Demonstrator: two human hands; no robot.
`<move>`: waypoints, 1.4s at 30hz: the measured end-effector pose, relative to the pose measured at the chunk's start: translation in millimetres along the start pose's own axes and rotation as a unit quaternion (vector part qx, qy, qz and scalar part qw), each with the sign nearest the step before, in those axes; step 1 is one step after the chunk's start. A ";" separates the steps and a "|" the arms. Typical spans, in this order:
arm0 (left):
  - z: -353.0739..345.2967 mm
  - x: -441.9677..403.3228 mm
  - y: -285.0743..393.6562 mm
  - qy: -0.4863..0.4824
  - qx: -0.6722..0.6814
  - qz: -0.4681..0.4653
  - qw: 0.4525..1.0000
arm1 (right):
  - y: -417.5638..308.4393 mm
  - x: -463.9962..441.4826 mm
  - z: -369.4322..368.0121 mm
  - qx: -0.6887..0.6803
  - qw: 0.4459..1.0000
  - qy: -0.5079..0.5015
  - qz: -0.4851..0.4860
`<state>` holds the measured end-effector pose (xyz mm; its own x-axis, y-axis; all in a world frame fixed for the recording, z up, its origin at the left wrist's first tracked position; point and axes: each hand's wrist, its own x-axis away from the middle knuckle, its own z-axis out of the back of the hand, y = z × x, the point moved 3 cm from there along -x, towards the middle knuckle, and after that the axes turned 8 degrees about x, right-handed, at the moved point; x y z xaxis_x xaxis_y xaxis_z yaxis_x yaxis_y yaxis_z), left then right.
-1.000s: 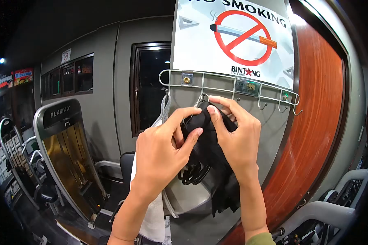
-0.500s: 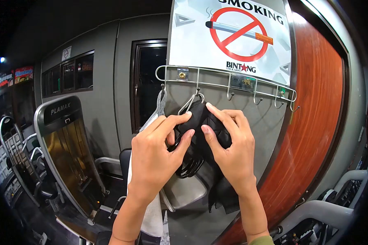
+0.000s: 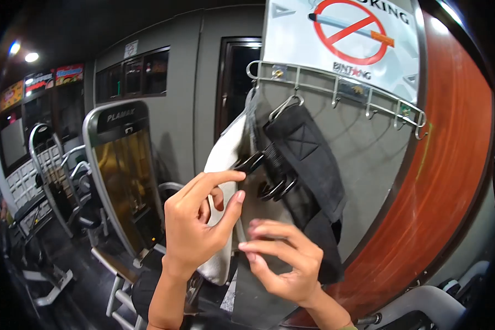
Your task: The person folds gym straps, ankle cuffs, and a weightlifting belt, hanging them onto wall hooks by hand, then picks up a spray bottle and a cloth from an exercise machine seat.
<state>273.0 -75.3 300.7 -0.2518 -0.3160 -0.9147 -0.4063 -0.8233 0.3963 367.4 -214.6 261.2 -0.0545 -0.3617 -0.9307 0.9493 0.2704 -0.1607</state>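
At the left of the frame stands a tall grey machine marked PLAMAX. The left hand, half curled with thumb apart, seems to hold nothing; whether its index fingertip touches the small black clip, I cannot tell. It partly hides a white cloth. The right hand, its fingertips blurred, is loosely open and empty. Right of centre hangs a wide black fabric strap, its lower folds hard to distinguish; above, a white no-smoking sign is cut off.

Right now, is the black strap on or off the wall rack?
On: the black strap hangs from a hook of the wall rack by a metal ring at its top.
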 end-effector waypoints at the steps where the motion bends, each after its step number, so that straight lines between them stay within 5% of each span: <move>1: 8.0 8.8 -4.6 -0.014 0.014 0.030 0.999 | 0.2 9.3 -8.8 -0.055 0.998 -0.009 -0.035; 5: 34.4 52.7 -26.8 -0.009 0.071 0.157 0.985 | 4.1 45.9 -42.3 -0.158 0.979 -0.069 -0.111; 7: 48.4 77.8 -40.0 0.002 0.050 0.185 0.981 | 12.1 68.4 -66.6 -0.264 0.930 -0.107 -0.231; 14: 91.7 158.2 -70.8 0.042 0.030 0.321 0.946 | 18.7 131.7 -141.2 -0.344 0.807 -0.264 -0.401; 20: 142.5 233.3 -85.8 0.105 0.010 0.472 0.875 | 14.3 198.9 -220.8 -0.366 0.758 -0.346 -0.415; 26: 204.7 324.9 -111.5 0.162 -0.044 0.524 0.835 | -10.8 230.5 -281.2 -0.165 0.869 -0.357 -0.300; 38: 251.5 371.1 -166.6 0.121 -0.091 0.580 0.800 | -37.1 232.5 -340.4 -0.130 0.876 -0.336 -0.320; 40: 250.6 368.5 -170.4 0.009 -0.152 0.555 0.818 | -37.6 233.5 -342.1 -0.131 0.869 -0.331 -0.344; 42: 251.6 368.0 -175.0 0.026 -0.128 0.603 0.787 | -38.2 233.7 -341.9 -0.125 0.865 -0.320 -0.366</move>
<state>30.5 71.1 -85.4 -0.2799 -0.9539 0.1086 0.2932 0.0228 0.9558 212.5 -4.4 -62.6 -0.3538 -0.9158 -0.1899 0.6318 -0.0843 -0.7705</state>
